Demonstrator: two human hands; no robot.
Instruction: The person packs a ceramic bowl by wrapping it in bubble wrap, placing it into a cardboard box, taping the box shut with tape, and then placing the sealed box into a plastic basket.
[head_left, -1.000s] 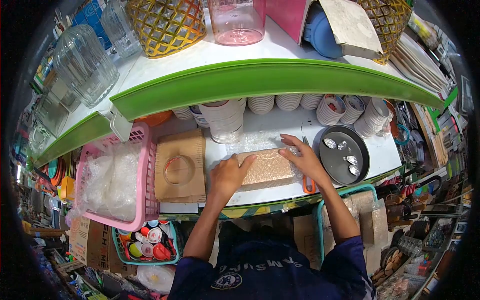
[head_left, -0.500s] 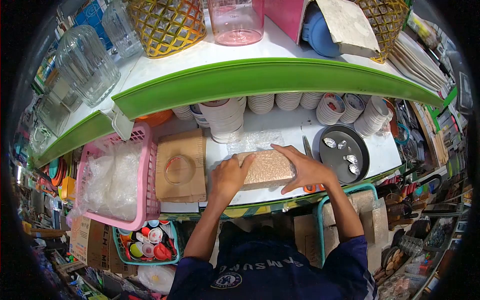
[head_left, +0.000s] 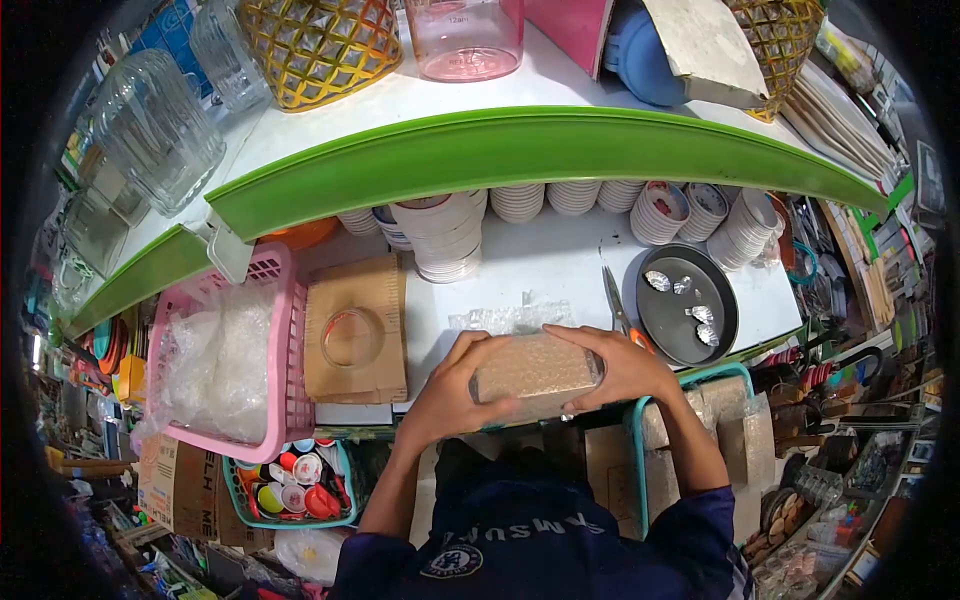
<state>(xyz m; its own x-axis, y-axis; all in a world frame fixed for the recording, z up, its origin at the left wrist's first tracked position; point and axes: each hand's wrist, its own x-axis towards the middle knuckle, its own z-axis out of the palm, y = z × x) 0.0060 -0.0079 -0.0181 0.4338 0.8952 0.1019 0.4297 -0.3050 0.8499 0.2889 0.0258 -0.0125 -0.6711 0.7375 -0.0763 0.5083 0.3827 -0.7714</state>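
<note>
A brown box wrapped in bubble wrap [head_left: 538, 372] is held between my two hands at the front edge of the white shelf. My left hand [head_left: 462, 388] grips its left end, thumb on the near side. Around the right end is my right hand [head_left: 625, 368], fingers on the top edge and thumb low. A flat piece of bubble wrap [head_left: 510, 316] lies just behind the box. Scissors with orange handles [head_left: 626, 312] rest to the right, beside a dark round pan [head_left: 688, 290] holding several small foil pieces.
On the left are a tape roll [head_left: 352, 338] on folded cardboard [head_left: 385, 290] and a pink basket [head_left: 285, 350] of plastic wrap. Stacked white bowls [head_left: 445, 240] stand behind, under a green shelf edge [head_left: 540, 150]. A teal crate [head_left: 640, 450] with wrapped boxes is below right.
Both hands have brought the box nearer to my body, over the shelf's front edge. More of the flat bubble wrap and the scissors shows.
</note>
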